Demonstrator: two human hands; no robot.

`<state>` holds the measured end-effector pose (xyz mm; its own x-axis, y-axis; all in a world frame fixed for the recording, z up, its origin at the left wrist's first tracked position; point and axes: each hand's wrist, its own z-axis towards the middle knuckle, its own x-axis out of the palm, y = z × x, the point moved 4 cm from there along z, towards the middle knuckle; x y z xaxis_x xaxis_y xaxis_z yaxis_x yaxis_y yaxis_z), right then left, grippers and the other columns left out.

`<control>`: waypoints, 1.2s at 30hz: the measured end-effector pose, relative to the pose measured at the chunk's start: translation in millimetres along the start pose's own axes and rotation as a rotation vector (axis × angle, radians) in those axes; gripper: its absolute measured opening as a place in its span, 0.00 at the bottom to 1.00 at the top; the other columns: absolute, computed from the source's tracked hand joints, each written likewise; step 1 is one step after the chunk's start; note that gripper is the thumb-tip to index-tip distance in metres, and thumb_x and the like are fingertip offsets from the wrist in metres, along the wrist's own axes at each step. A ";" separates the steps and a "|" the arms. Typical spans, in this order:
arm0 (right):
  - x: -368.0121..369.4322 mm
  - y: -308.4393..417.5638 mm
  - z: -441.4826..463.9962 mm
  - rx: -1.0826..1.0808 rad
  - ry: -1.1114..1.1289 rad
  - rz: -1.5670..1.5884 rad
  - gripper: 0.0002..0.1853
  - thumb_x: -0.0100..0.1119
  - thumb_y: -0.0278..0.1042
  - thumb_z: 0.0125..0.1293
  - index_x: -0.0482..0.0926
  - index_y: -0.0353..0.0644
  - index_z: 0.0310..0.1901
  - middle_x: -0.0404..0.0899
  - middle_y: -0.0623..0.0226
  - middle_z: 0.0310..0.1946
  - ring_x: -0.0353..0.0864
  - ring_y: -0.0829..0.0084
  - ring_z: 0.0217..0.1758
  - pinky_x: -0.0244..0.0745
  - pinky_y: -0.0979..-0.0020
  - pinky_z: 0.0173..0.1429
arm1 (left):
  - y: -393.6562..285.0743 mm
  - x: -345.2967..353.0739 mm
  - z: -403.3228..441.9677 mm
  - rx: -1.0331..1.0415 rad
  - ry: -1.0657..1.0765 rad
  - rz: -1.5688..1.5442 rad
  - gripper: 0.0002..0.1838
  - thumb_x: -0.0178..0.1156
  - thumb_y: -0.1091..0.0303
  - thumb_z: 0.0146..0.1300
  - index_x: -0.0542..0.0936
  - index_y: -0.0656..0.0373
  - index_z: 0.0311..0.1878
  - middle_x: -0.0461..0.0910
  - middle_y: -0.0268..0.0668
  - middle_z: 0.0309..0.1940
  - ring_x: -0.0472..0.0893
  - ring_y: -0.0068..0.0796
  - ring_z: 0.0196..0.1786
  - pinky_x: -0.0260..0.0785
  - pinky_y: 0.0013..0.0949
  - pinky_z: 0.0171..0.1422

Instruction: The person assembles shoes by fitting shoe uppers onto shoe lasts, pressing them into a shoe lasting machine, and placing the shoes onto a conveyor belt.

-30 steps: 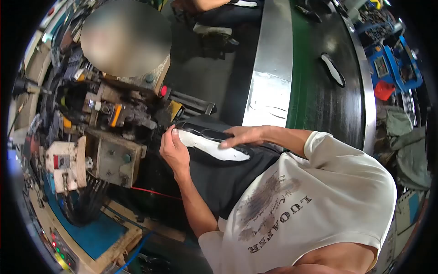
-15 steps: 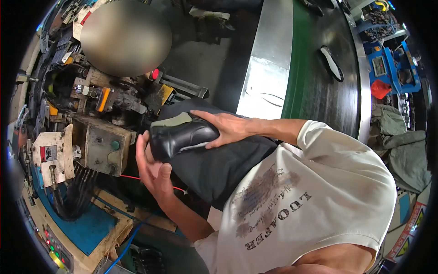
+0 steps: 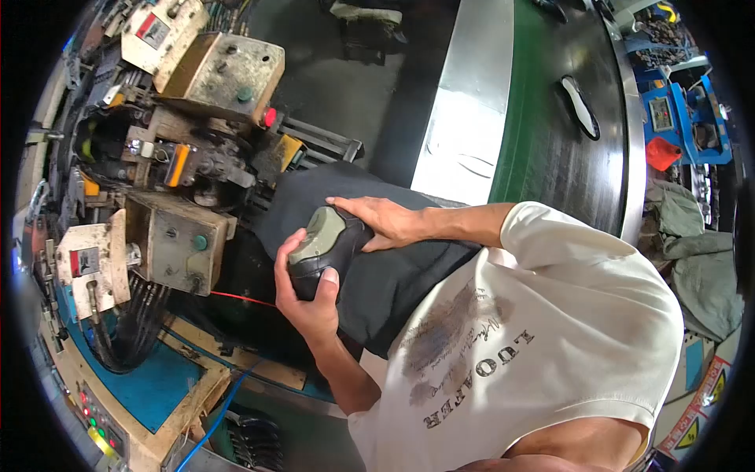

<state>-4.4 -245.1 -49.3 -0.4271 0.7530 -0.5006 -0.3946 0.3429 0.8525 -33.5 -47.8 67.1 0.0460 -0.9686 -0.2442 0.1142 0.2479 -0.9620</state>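
A black leather shoe (image 3: 348, 245) with a grey-green last (image 3: 320, 236) showing in it rests on my dark-clothed lap (image 3: 377, 295). My left hand (image 3: 308, 297) wraps round its near end, thumb on the side toward my body and fingers on the far side. My right hand (image 3: 391, 223) grips the other end, fingers over the top and thumb underneath. The right palm hides part of the shoe.
A machine with a green-buttoned control box (image 3: 179, 250) and a red button (image 3: 270, 117) stands at the left. At the right runs a conveyor belt (image 3: 550, 173) carrying a shoe (image 3: 580, 108) with a white underside. A blue hose (image 3: 222, 414) hangs lower left.
The shoe has turned, so more of the grey-green last faces up. My left hand has moved right and closed round its end. My right hand keeps its hold.
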 end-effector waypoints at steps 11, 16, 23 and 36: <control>-10.1 61.1 39.3 -0.076 0.308 -0.229 0.54 0.80 0.48 0.59 0.59 0.59 0.84 0.54 0.44 0.82 0.77 0.41 0.64 0.80 0.52 0.68 | 135.3 -41.2 28.7 -0.664 -0.255 -0.603 0.32 0.61 0.64 0.73 0.67 0.55 0.78 0.73 0.42 0.69 0.76 0.42 0.69 0.71 0.48 0.70; 27.6 47.7 32.3 -0.248 0.417 -0.619 0.45 0.76 0.41 0.58 0.69 0.79 0.78 0.53 0.46 0.84 0.78 0.48 0.51 0.87 0.58 0.55 | 172.2 -57.8 12.8 -0.685 -0.369 -0.382 0.27 0.61 0.61 0.76 0.74 0.59 0.74 0.83 0.41 0.60 0.84 0.41 0.61 0.73 0.45 0.69; 28.0 68.7 60.6 -0.256 0.512 -0.608 0.42 0.75 0.36 0.55 0.77 0.75 0.74 0.53 0.46 0.84 0.76 0.45 0.53 0.84 0.49 0.59 | 200.1 -80.5 19.5 -0.265 -0.580 0.410 0.17 0.56 0.65 0.74 0.88 0.65 0.54 0.88 0.56 0.50 0.86 0.60 0.56 0.76 0.52 0.63; -52.2 177.6 224.8 -0.414 -0.070 -0.785 0.49 0.82 0.36 0.50 0.73 0.76 0.77 0.55 0.44 0.83 0.77 0.47 0.56 0.83 0.51 0.60 | 179.7 -85.2 64.1 -0.166 -0.476 -0.224 0.36 0.62 0.68 0.77 0.62 0.63 0.83 0.69 0.57 0.78 0.72 0.50 0.78 0.61 0.48 0.84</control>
<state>130.7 -97.2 162.1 0.1356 0.4237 -0.8956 -0.8205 0.5547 0.1381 46.7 80.3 -77.1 0.4870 -0.8733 0.0139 0.0165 -0.0067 -0.9998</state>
